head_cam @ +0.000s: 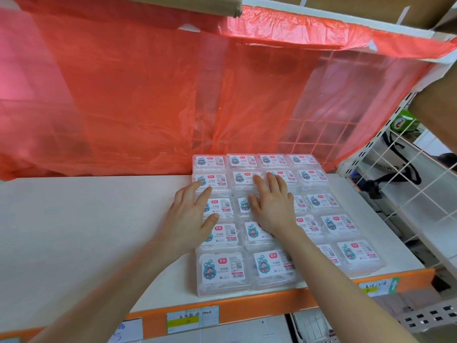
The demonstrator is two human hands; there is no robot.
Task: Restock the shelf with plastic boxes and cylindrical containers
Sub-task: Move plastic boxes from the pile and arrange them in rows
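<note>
Plastic boxes [223, 268], a flat grid on the right of the shelf [86, 231]: likely light, rigid and slick, best pinched by opposite side walls. Clear shells, white labels with a teal cartoon. Left hand [190, 219] and right hand [272, 206], fingers straight, lie flat on the middle rows. Red sheeting [148, 95] hangs beyond.

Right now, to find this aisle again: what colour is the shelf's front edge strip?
The front edge strip is orange; head view shows it best.

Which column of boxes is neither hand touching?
The rightmost column: all its boxes lie uncovered. The left hand lies on the leftmost column, the right hand on the two middle ones.
</note>
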